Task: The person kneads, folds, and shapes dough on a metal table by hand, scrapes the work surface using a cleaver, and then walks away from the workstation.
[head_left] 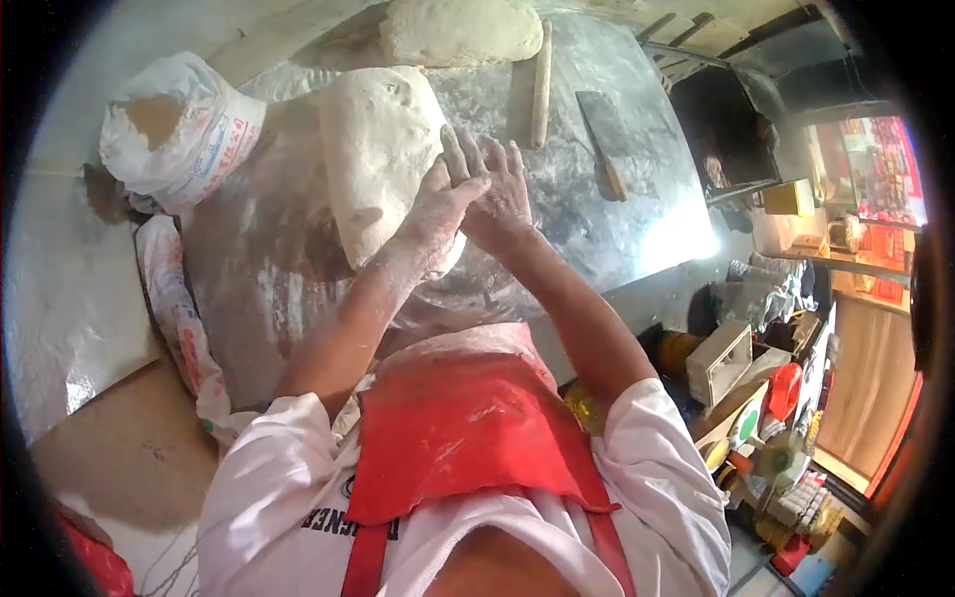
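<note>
Both floury hands meet over the right edge of a large, long slab of pale dough [373, 149]. My left hand [434, 213] lies across the thumb side of my right hand [500, 202] and grips it; some of its fingers are hidden there. The right hand's fingers are stretched out, pointing away from me. Neither hand shows a tool in it. Whether the hands touch the dough beneath them I cannot tell. Flour coats the dark work surface [269, 229] under the slab.
A second dough mass [463, 32] lies at the back. A rolling pin [542, 85] and a flat-bladed scraper [602, 144] rest to the right. An open flour sack [184, 129] stands at the left. Boxes and a white crate [720, 362] crowd the lower right.
</note>
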Demonstrator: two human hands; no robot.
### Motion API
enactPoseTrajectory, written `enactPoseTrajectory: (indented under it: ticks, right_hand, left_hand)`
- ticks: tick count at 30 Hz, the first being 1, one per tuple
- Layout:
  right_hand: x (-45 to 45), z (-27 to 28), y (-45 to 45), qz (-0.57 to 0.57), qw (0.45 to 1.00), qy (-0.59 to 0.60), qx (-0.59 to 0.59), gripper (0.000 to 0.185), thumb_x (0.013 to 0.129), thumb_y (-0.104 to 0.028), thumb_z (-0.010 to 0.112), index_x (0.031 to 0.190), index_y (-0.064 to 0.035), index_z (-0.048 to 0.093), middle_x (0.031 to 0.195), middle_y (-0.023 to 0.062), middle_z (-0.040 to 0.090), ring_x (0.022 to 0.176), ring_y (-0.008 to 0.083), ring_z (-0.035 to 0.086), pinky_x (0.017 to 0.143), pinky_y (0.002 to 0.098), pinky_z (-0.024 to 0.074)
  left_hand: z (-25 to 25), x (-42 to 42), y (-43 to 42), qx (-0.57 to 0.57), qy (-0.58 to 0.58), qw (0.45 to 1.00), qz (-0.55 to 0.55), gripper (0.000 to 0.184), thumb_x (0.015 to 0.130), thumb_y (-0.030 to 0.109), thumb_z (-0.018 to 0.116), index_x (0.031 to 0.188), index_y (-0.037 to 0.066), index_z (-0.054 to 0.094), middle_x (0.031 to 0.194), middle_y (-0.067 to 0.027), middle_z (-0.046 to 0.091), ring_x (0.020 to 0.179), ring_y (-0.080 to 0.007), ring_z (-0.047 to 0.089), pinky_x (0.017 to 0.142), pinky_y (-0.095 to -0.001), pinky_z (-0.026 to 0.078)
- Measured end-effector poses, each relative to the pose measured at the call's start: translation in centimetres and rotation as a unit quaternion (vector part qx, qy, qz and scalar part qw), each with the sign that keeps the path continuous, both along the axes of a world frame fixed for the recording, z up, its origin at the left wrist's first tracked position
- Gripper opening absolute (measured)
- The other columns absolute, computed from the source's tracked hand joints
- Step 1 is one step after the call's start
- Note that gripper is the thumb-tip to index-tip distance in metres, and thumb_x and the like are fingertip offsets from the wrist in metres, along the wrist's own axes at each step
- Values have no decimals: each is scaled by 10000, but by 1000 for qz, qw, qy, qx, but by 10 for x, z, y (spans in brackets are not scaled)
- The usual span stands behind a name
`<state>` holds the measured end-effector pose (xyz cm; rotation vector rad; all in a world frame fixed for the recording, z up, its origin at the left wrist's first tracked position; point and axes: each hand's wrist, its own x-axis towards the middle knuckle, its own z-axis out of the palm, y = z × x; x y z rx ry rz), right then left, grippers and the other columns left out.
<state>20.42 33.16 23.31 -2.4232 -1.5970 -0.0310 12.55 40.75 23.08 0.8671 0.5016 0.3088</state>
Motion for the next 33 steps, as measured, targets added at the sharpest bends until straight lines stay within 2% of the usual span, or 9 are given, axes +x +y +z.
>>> enactPoseTrajectory:
  ticks: [4, 8, 10, 11, 14, 18, 19, 29, 33]
  right_hand:
    - [-1, 0, 1, 38, 993, -7, 109, 666, 833, -220, 629, 1455, -88, 430, 1457, 133, 454, 1321, 385, 403, 1135, 557, 294]
    - [-6, 3, -1, 93, 988, -77, 98, 576, 842, -177, 607, 1390, -47, 489, 1403, 149, 497, 1301, 380, 429, 1119, 551, 324]
    - [-12, -4, 3, 92, 987, -119, 51, 577, 847, -251, 604, 1373, -29, 519, 1409, 156, 507, 1353, 350, 389, 1161, 559, 269]
    - [-18, 13, 1, 83, 973, -203, -79, 575, 854, -246, 600, 1373, -13, 511, 1416, 151, 496, 1351, 345, 388, 1159, 558, 272]
    - [-8, 10, -2, 91, 990, -108, 33, 575, 859, -244, 599, 1380, -18, 504, 1433, 147, 478, 1346, 351, 390, 1155, 560, 274]
    - [-1, 8, 1, 39, 996, 24, 79, 628, 871, -245, 592, 1446, -48, 435, 1492, 132, 409, 1350, 360, 380, 1147, 560, 276]
    - [0, 8, -1, 43, 995, 12, 87, 643, 882, -266, 581, 1467, -61, 411, 1509, 135, 386, 1355, 359, 378, 1147, 561, 274]
    - [-1, 8, 1, 78, 991, -86, 64, 596, 834, -255, 621, 1394, -88, 506, 1444, 122, 471, 1352, 338, 400, 1154, 552, 290]
    - [-6, -1, 2, 83, 989, -119, -6, 666, 863, -322, 598, 1449, -51, 432, 1529, 135, 378, 1392, 348, 350, 1178, 556, 246]
  left_hand:
    - [14, -6, 15, -76, 0, 996, -39, 425, 948, 93, 629, 1349, 34, 499, 1258, -113, 576, 1197, -226, 557, 1022, -394, 448]
    - [27, -2, 15, -48, 111, 993, 10, 453, 971, 272, 646, 1342, 51, 511, 1259, -116, 577, 1188, -222, 561, 1005, -383, 464]
    - [42, 2, 16, -106, 132, 985, 44, 469, 969, 312, 640, 1330, 37, 523, 1219, -117, 594, 1145, -219, 582, 971, -378, 481]
    - [46, 3, 17, -162, 152, 972, 79, 492, 966, 352, 634, 1319, 24, 535, 1178, -117, 611, 1103, -215, 603, 936, -372, 498]
    - [27, 0, 17, -134, 108, 983, 70, 518, 980, 377, 603, 1338, 15, 505, 1212, -118, 595, 1109, -220, 597, 954, -372, 492]
    - [9, -9, 19, -74, -10, 995, -66, 472, 982, 230, 626, 1375, 18, 470, 1285, -115, 561, 1196, -227, 561, 1048, -375, 440]
    - [9, -12, 21, -103, -11, 992, -65, 366, 926, 116, 664, 1260, 49, 529, 1198, -93, 599, 1112, -188, 600, 951, -348, 498]
    - [24, -4, 16, -84, 38, 996, -15, 376, 937, 192, 692, 1251, 40, 554, 1153, -110, 625, 1079, -193, 623, 926, -339, 509]
    - [29, 3, 13, -96, 61, 993, 34, 438, 933, 237, 708, 1284, 32, 544, 1212, -129, 595, 1145, -214, 583, 974, -353, 480]
